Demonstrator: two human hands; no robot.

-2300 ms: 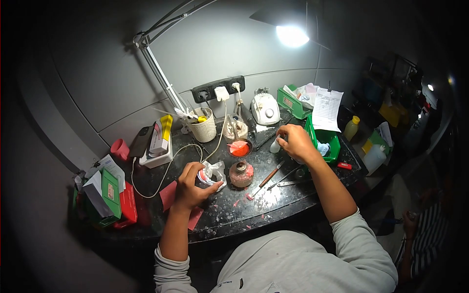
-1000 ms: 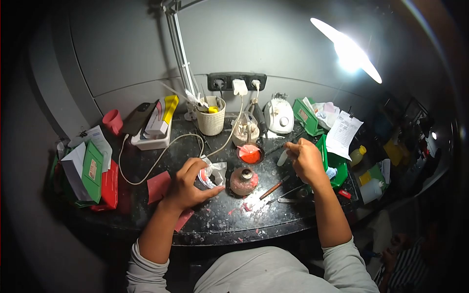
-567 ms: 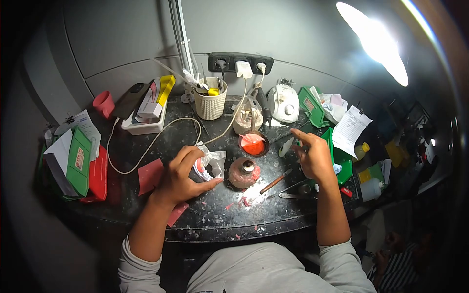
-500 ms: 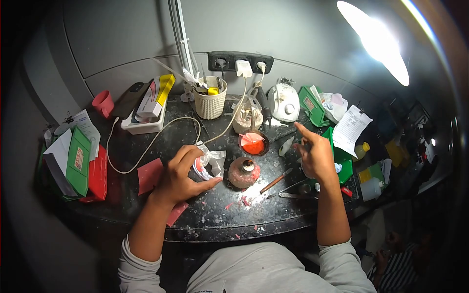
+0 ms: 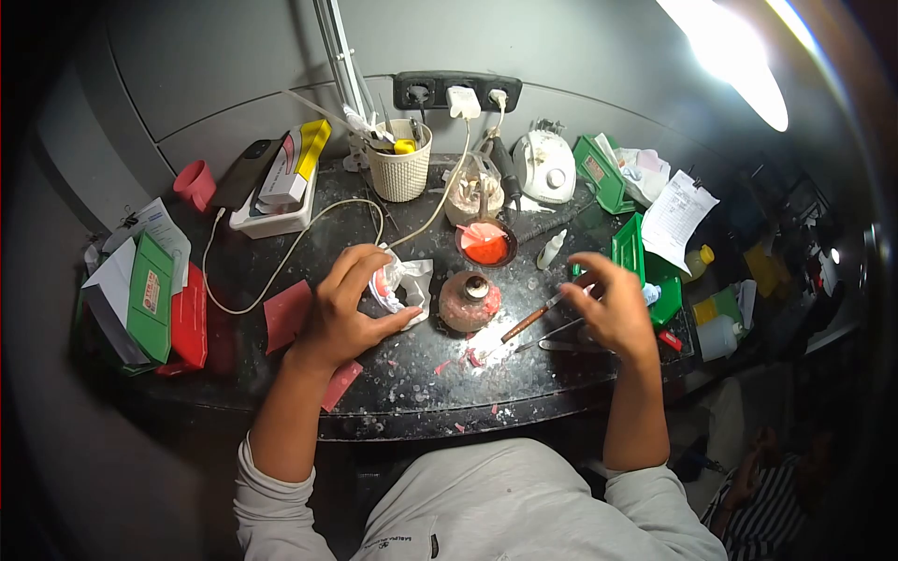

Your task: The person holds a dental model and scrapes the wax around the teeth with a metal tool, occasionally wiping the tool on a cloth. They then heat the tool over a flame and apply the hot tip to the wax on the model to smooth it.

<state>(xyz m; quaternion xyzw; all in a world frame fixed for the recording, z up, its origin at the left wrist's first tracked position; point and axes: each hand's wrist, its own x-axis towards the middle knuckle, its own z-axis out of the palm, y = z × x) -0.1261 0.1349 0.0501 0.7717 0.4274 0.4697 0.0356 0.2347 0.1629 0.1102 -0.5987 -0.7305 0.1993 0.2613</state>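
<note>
My left hand (image 5: pixel 348 309) is curled round a white dental cast (image 5: pixel 382 292) with pink wax on it. The cast rests by crumpled white paper (image 5: pixel 412 280), and my palm and fingers hide part of it. My right hand (image 5: pixel 613 309) hovers with thumb and fingers apart near the blade end of a wooden-handled wax knife (image 5: pixel 526 325), and no held thing shows in it. Between the hands stands a round spirit burner (image 5: pixel 470 304) speckled with pink wax. Behind it sits a small pan (image 5: pixel 486 247) of red-orange wax with a pink piece in it.
Pink wax sheets (image 5: pixel 287 316) lie left of my left hand. A white dropper bottle (image 5: pixel 552 251), a white control unit (image 5: pixel 544 168) and green trays (image 5: pixel 659 299) stand to the right. A cable (image 5: pixel 271 297) loops across the left side. Wax scraps litter the front.
My right hand has come down toward the wax knife, its pointing finger now bent. My left hand keeps its hold on the dental cast. The whole view has shifted slightly.
</note>
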